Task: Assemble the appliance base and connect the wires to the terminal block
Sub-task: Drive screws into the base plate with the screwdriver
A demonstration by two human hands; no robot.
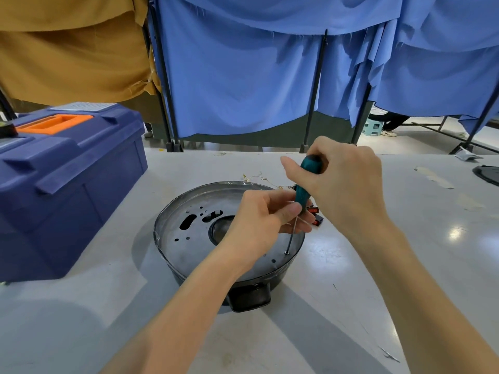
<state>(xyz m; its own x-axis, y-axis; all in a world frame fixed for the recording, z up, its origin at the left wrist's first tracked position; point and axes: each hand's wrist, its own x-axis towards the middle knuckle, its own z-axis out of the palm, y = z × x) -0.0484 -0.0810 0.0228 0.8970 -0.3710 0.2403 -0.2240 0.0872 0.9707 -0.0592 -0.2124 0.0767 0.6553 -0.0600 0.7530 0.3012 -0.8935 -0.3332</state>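
The job looks to be in its first half, at the fastening of the base. The appliance base [172, 247] sits in the middle of the tabletop [351, 306], its round metal plate facing up. The right hand [348, 182] is wrapped round the teal handle of a screwdriver [302, 194], fingers curled tight about it. The left hand [256, 222] pinches the tool low down, where handle meets shaft, between thumb and fingers [290, 211], seemingly to steady it. The tip stands on a screw [287, 253] at about four o'clock on the plate, near the rim. How far that screw is driven in cannot be told. Several other holes in the plate, at about eight and five o'clock, show no screw, so more fastening may be left. The wiring looks undone: thin wires [256, 176] lie loose on the tabletop just past the rim at about one o'clock. A red-and-black part [315, 211], probably the terminal block, lies at about three o'clock, half hidden by the hands. A blue toolbox [67, 184] stands at nine o'clock.
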